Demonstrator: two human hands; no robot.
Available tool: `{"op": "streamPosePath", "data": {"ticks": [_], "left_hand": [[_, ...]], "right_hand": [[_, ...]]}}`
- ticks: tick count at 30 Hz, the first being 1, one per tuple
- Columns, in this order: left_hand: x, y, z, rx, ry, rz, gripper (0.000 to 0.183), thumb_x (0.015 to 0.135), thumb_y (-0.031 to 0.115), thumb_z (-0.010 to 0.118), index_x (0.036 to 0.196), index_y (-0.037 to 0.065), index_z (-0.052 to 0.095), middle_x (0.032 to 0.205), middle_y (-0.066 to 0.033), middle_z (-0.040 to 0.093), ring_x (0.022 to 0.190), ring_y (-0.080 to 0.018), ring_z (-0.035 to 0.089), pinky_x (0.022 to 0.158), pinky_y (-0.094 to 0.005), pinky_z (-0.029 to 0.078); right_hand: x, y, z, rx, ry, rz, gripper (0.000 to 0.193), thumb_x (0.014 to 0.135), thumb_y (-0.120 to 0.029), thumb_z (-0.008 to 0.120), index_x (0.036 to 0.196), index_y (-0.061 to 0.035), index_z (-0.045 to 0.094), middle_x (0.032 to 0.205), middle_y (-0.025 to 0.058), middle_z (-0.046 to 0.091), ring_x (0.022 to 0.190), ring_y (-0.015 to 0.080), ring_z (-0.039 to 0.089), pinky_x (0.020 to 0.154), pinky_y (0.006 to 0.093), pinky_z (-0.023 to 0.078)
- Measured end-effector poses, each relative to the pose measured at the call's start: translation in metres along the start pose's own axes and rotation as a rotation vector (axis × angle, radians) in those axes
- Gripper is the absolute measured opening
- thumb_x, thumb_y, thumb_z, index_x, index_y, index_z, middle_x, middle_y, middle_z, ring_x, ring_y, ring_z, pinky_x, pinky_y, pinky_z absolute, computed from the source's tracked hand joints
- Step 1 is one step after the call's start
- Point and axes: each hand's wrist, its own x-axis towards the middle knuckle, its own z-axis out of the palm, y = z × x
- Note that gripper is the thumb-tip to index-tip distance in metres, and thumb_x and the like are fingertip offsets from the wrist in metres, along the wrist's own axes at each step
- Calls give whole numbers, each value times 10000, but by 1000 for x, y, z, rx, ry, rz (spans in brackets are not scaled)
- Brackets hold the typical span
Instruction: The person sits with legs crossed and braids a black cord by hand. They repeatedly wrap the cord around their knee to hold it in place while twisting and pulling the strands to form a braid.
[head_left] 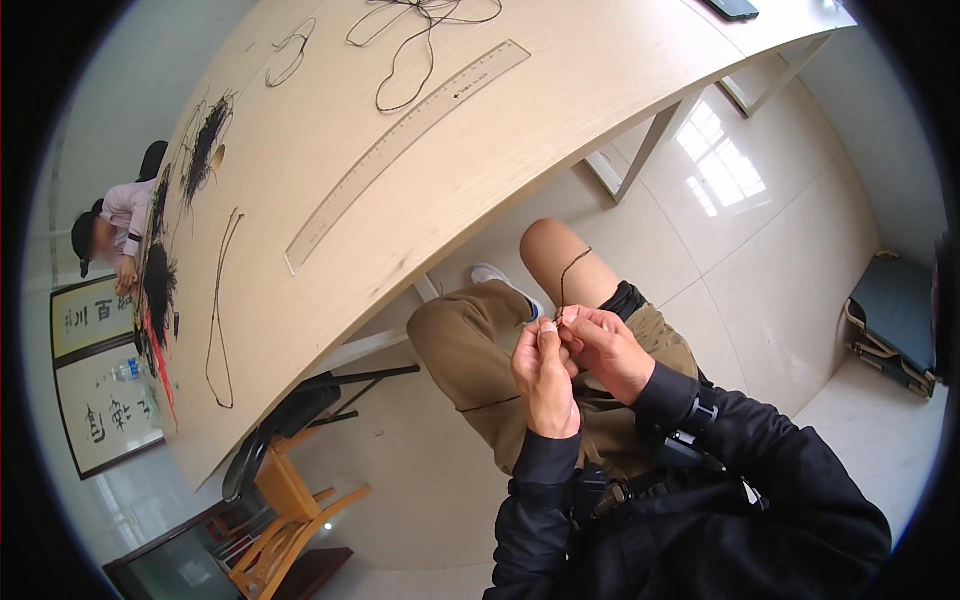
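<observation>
Above my lap, my left hand (546,388) and my right hand (617,358) meet, fingertips pinched together on a thin dark cord (563,283). One length of it arches up from the fingers past the bare knee; a dark strand also crosses the trouser leg left of my hands. Whatever lies between the fingertips is mostly covered by the fingers. On the table (400,230) lies a long clear ruler (408,135), the thing nearest to my hands there. A loose dark cord loop (219,318) rests farther left on the tabletop.
Tangled cords (425,45) and a smaller cord coil (290,60) lie at the back. Bundles of black threads (160,285) and red threads (160,365) line the left edge, where another person (120,215) sits. A wooden chair (290,490) stands lower left; a dark folder-like case (893,310) is at right.
</observation>
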Motion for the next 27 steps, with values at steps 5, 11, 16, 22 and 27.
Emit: {"op": "streamPosePath", "data": {"ticks": [5, 11, 16, 22, 27], "left_hand": [[0, 0, -1, 107, 4, 24, 210, 1061, 215, 534, 992, 30, 605, 637, 65, 432, 522, -9, 322, 466, -201, 251], [6, -1, -18, 236, -36, 28, 208, 1042, 212, 583, 1048, 6, 615, 666, 64, 483, 521, -8, 362, 468, -203, 287], [7, 6, -18, 253, -65, 83, 192, 1021, 203, 623, 1052, 14, 616, 736, 65, 528, 535, -4, 390, 470, -197, 302], [14, -7, -18, 155, -2, 60, 192, 1031, 207, 608, 1033, 15, 610, 687, 62, 514, 499, -6, 367, 445, -200, 280], [18, -9, -11, 93, 56, 46, 186, 1041, 203, 586, 1018, 20, 607, 651, 62, 498, 479, -6, 357, 434, -206, 274]], "right_hand": [[3, -5, -8, 113, -133, 83, 177, 1037, -273, 564, 983, -106, 589, 775, -67, 423, 729, 71, 402, 702, 258, 378], [8, -7, -17, -152, -14, 104, 140, 1012, -249, 586, 983, -112, 585, 731, -85, 427, 673, 56, 370, 626, 226, 330], [8, -6, -13, -374, 15, -22, 163, 1020, -263, 593, 977, -105, 590, 755, -91, 482, 699, 28, 398, 609, 205, 321], [8, 6, -9, -212, 15, -53, 190, 1035, -289, 581, 975, -109, 583, 768, -85, 459, 693, 38, 383, 634, 215, 329], [6, 15, -9, 49, -76, 30, 197, 1055, -290, 543, 950, -123, 551, 767, -76, 386, 702, 62, 344, 686, 248, 325]]}}
